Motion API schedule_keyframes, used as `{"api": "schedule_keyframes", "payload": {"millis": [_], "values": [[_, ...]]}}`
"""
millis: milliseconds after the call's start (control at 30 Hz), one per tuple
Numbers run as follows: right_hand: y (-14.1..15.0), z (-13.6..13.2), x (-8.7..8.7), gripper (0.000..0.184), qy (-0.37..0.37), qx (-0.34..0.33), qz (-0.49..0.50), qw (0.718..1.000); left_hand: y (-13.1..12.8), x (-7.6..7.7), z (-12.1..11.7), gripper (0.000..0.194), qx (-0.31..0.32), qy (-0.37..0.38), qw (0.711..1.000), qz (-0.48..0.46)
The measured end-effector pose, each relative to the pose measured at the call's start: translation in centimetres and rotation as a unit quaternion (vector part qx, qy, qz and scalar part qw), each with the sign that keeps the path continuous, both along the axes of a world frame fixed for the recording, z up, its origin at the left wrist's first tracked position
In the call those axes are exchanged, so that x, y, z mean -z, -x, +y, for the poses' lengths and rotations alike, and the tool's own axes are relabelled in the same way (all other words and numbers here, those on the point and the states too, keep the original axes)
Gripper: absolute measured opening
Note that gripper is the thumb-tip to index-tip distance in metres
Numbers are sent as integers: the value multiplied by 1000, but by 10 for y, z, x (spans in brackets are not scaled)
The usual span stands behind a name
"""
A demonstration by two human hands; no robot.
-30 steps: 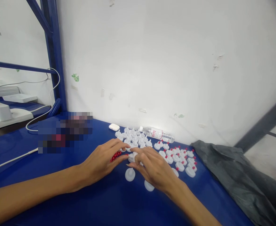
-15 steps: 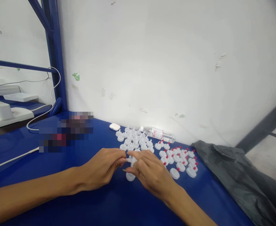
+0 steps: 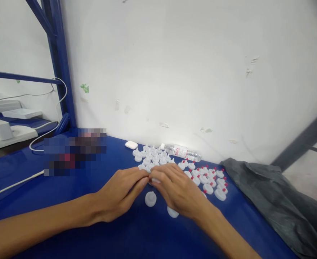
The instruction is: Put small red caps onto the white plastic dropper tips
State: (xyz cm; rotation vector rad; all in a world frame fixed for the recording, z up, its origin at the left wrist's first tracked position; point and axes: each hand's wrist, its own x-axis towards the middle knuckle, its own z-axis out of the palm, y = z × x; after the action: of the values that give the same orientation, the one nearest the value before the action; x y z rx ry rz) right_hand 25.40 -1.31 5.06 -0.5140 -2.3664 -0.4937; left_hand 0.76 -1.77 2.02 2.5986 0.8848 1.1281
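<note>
My left hand (image 3: 122, 190) is closed, thumb and forefinger pinched at the nozzle end of a white nozzle lid. A red cap showed at these fingertips a second ago; now the fingers cover it. My right hand (image 3: 178, 189) grips the white nozzle lid (image 3: 155, 180), mostly hidden behind its curled fingers. Both sets of fingertips meet. Just below them a loose nozzle lid (image 3: 150, 199) stands on the blue table (image 3: 115, 237), and another lid (image 3: 173, 212) is partly under my right hand. The small red caps are hidden behind my left hand.
Several uncapped nozzle lids (image 3: 147, 158) cluster beyond my hands. Several lids with red tips (image 3: 208, 188) stand at the right. A plastic bottle (image 3: 184, 152) lies along the wall beside a white case (image 3: 131, 145). Dark sheeting (image 3: 263, 194) covers the right edge.
My left hand has come from beside the red caps to the nozzle of the held lid, its fingers closing. The caps have passed out of sight. My right hand keeps hold of the lid.
</note>
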Motion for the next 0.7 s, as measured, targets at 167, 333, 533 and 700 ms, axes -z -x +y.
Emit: {"api": "schedule_keyframes", "payload": {"millis": [167,333,533,700], "values": [[-44,29,-10,28,-31,111,17,993,1,10,6,29,-24,-56,997,46],[-99,58,-8,13,10,225,26,974,6,7,14,20,-49,-72,988,124],[-122,71,-5,19,112,382,-20,917,9,8,17,15,-67,-58,981,173],[-120,72,-5,19,192,424,-69,883,10,6,16,16,-60,-49,982,174]]}}
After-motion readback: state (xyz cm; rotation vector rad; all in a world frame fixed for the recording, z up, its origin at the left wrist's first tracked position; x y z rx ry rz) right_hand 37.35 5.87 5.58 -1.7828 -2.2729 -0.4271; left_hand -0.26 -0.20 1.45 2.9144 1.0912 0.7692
